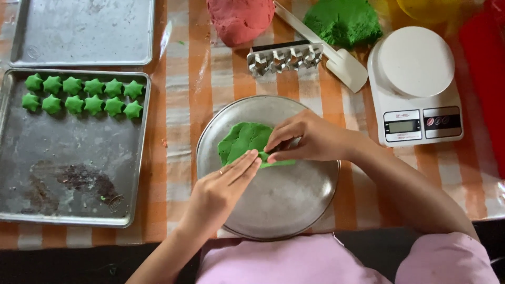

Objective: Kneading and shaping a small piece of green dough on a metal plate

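Flattened, lumpy patch of bright green dough, uneven at its edge, pressed onto the upper left part of a round, dull metal plate. Lying right under both hands, between them. Left hand flat and open, fingers straight and together, fingertips resting on the dough's lower right edge. Right hand curled from the other side, thumb and forefinger pinched on a thin green strip of dough sticking out to the right, just beside the left fingertips. Whether that strip is joined to the patch or apart: cannot tell.

Plate set on a worktop covered with an orange and white checked cloth. To the left, a rectangular metal baking tray bearing two rows of small green star-shaped dough pieces in its upper part, with dark smears lower down. Above it, a second bare metal tray. Beyond the plate, a white row of star-shaped cutters touching a white spatula; behind these, a reddish-pink lump of dough and a green lump of dough, well apart from the hands. To the right, a white digital kitchen scale with a round platform.
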